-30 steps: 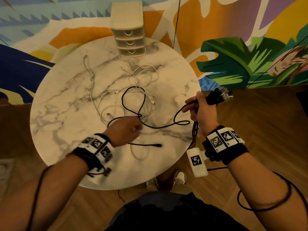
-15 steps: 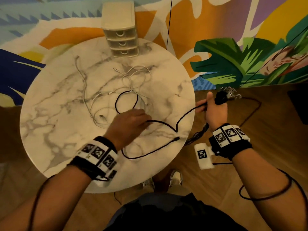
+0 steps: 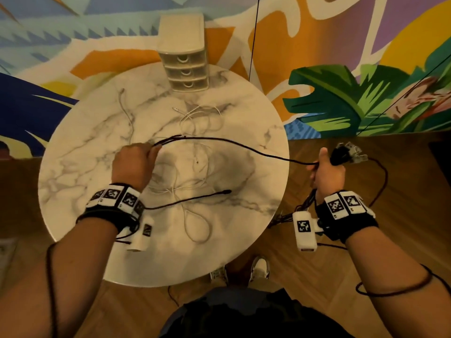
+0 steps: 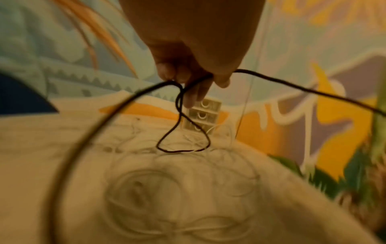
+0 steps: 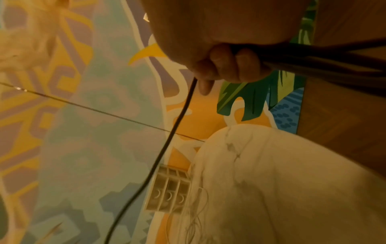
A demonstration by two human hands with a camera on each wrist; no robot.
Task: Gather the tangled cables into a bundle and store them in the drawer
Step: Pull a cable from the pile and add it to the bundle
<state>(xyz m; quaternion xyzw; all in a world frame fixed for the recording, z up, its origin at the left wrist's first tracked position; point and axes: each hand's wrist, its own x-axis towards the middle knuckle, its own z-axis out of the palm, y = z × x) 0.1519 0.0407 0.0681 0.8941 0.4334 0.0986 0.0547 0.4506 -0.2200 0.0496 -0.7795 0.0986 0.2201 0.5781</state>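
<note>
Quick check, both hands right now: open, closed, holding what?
Left hand: closed, pinching a loop of the black cable.
Right hand: closed, gripping a gathered bundle of black cables and plugs.

Bare forearms, no sleeves. Around the left wrist, a black fabric wristband point(image 3: 107, 211) faced with a row of white square tiles point(image 3: 117, 198) printed with black block-pattern markers. Below it, a small white box-shaped camera unit point(image 3: 142, 236) carrying a black marker of its own. Same on the right wrist: black fabric band point(image 3: 346, 222), white marker tiles point(image 3: 343, 203), white boxy camera unit point(image 3: 305, 230) with a black-and-white square code. Thin black cord point(image 3: 50, 276) trailing along the left forearm; another thin black cord point(image 3: 395, 289) looped around the right forearm. Dark top point(image 3: 231, 318) at the torso. White sneakers point(image 3: 260, 267) on the feet.
</note>
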